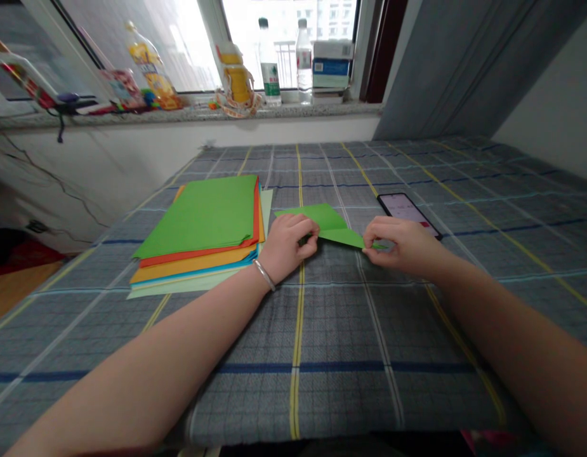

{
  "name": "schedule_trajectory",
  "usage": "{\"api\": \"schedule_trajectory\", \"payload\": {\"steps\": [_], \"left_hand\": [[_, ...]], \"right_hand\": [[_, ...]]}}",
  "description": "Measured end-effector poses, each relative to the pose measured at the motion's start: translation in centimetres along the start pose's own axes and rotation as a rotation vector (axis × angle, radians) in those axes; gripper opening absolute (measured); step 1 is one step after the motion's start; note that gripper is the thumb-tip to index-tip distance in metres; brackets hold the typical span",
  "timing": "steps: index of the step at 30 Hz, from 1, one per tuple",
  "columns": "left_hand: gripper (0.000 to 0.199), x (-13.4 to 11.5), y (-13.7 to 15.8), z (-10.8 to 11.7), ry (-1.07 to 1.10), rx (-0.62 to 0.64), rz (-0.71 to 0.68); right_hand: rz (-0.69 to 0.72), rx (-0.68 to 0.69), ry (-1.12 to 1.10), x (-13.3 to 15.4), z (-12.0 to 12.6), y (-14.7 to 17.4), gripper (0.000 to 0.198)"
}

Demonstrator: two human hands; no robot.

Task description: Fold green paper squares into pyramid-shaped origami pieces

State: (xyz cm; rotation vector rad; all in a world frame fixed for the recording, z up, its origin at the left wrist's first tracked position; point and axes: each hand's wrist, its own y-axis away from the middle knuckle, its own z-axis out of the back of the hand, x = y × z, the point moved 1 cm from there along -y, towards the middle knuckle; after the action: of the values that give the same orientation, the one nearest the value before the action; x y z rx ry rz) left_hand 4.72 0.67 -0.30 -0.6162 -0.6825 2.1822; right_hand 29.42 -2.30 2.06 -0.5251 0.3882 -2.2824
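A small sheet of green paper (329,219) with a crease across it lies between my hands, its near flap raised off the cloth. My left hand (292,240), with a silver bangle at the wrist, pinches the paper's left side between thumb and fingers. On the other side, my right hand (393,243) grips the right corner between thumb and forefinger. Parts of the sheet are hidden behind the fingers. Just left of my left hand sits a stack of coloured paper (207,212), green on top, with red, orange, blue and pale green edges below.
A phone (407,212) with a lit screen lies beyond my right hand. Grey checked cloth (341,330) covers the surface. Along the windowsill (283,113) stand several bottles, a yellow container (236,79) and stacked boxes (331,66). A grey curtain (455,70) hangs at the right.
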Motion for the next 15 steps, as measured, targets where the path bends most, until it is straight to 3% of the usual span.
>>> {"api": "schedule_trajectory", "payload": {"steps": [15], "left_hand": [[0.007, 0.08, 0.2, -0.11, 0.11, 0.074, 0.001]], "right_hand": [[0.025, 0.075, 0.017, -0.51, 0.75, 0.15, 0.009]]}}
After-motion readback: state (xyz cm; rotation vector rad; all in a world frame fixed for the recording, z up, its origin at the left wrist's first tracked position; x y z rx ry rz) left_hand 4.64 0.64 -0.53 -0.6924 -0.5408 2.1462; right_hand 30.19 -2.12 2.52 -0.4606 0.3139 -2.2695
